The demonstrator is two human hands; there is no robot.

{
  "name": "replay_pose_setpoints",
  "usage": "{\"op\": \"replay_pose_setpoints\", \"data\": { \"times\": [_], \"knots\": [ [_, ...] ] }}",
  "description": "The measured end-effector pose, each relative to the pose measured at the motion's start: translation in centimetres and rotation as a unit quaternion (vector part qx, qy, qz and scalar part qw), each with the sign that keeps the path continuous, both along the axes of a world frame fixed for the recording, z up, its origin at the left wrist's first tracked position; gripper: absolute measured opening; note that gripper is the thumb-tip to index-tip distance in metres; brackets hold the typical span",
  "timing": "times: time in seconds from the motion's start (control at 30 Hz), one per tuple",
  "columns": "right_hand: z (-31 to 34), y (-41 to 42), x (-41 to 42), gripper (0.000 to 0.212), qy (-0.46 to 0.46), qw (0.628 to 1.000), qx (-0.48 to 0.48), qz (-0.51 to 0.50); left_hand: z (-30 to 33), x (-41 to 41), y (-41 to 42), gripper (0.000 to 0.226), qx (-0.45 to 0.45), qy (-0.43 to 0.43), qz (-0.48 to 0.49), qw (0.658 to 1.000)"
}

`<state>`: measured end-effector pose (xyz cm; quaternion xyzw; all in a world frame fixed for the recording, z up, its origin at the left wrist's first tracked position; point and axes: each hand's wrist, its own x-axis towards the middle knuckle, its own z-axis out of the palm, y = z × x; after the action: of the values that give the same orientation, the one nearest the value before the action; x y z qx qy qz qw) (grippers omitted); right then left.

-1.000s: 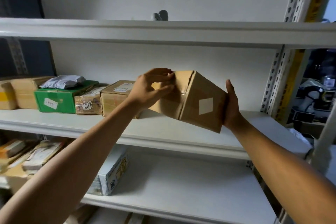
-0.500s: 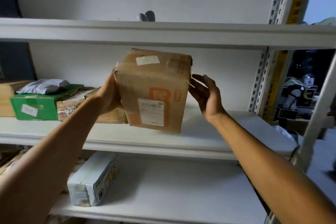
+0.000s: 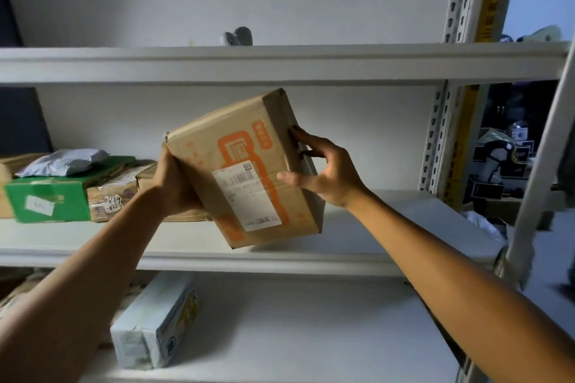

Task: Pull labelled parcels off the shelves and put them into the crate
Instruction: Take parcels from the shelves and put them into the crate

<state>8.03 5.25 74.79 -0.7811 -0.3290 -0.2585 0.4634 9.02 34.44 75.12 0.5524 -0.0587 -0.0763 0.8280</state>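
Two hands: both are showing, each on the tilted brown cardboard parcel with orange print (image 3: 245,165), which is hovering in the air just in front of the middle white metal shelf (image 3: 389,227), clear of its surface.
Left hand (image 3: 174,186): it is cupping the parcel's left lower side, fingers hidden behind the box.
Right hand (image 3: 323,171): its fingers are curling round the parcel's right edge, thumb lying across the front face.
Labels on the parcel: one white shipping label (image 3: 247,197) is sitting on the front face, carrying a barcode; the small print is too blurred to read.
Boxes left of the parcel: one green cardboard box (image 3: 46,196) bearing one white sticker, and brown taped boxes (image 3: 112,196), one handwritten "0829"; their exact count is unclear.
Bags: one grey plastic mailer bag (image 3: 65,162) is lying on top of the green box.
Below the parcel: one pale blue wrapped parcel (image 3: 155,320) is resting on the lower shelf.
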Motion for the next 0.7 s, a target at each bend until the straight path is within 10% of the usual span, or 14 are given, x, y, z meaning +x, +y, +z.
{"op": "replay_pose_setpoints", "data": {
  "times": [0.3, 0.6, 0.7],
  "knots": [
    [-2.2, -0.3, 2.0, 0.067, 0.017, 0.993, 0.052, -0.103, -2.7, 1.5, -1.5, 0.105, 0.068, 0.005, -0.003, 0.998],
    [-4.5, -3.7, 3.8, 0.033, 0.165, 0.952, 0.156, -0.207, -3.5, 4.8, -5.7, 0.064, 0.208, -0.065, 0.008, 0.976],
    [-5.8, -3.8, 4.3, 0.056, 0.194, 0.958, 0.115, -0.175, -4.5, 5.7, -6.5, 0.046, 0.202, -0.075, 0.032, 0.976]
  ]
}}
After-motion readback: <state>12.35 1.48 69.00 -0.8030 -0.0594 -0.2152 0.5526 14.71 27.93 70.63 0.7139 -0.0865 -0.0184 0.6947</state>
